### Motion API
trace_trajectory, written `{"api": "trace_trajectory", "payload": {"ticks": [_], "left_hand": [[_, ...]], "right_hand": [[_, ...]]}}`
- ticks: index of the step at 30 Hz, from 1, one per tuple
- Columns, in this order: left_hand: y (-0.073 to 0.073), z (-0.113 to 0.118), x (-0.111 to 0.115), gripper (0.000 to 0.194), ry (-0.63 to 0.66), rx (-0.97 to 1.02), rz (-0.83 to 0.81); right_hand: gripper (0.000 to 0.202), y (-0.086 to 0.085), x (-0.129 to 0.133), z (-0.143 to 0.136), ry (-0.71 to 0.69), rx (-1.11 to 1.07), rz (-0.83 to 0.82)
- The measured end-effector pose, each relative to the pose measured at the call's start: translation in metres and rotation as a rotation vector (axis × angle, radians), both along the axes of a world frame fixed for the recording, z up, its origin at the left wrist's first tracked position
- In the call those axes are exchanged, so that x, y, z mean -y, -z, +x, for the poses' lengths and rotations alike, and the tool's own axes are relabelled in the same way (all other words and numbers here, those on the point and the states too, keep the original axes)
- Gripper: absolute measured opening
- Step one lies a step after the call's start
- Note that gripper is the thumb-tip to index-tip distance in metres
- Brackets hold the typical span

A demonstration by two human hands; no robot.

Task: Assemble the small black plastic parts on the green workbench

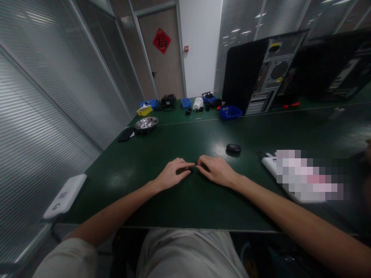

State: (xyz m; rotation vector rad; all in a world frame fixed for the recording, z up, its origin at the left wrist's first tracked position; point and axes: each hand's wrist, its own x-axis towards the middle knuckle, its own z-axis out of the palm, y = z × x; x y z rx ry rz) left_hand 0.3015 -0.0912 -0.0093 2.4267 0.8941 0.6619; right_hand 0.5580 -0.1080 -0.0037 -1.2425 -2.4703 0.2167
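Left hand point(174, 173) and right hand point(217, 170) nearly meet at the fingertips; we cannot tell whether either grip is closed. Between them we see a small, thin item point(195, 165), apparently lying left-to-right, about equally near both. Farther out, beyond the right hand: black oval object point(233, 148), green table point(197, 210).

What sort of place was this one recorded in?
Probably a workshop or repair bench inside an office. A long green table carries a computer tower with its back showing, plus a small blue bin near it; blinds line the left side.
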Motion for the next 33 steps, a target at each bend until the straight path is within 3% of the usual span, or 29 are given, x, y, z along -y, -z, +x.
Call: {"api": "trace_trajectory", "payload": {"ticks": [9, 15, 24, 29, 33], "left_hand": [[-0.002, 0.0, 0.003, 0.036, 0.008, -0.03, 0.018], [-0.005, -0.001, 0.002, 0.02, 0.069, 0.015, -0.028], [-0.002, 0.01, -0.002, 0.028, 0.164, -0.058, 0.035], [-0.006, -0.032, -0.03, 0.032, 0.051, -0.168, 0.043], [-0.001, -0.108, -0.075, 0.037, -0.267, -0.184, -0.015]], "right_hand": [[0.019, -0.005, -0.001, 0.004, 0.03, 0.157, 0.059], [0.02, -0.004, -0.006, 0.009, 0.097, 0.133, 0.02], [0.018, -0.001, -0.007, 0.01, 0.108, 0.1, 0.011], [0.021, -0.002, -0.005, 0.01, 0.099, 0.077, 0.003], [0.021, -0.002, -0.005, 0.01, 0.097, 0.062, -0.007]]}}
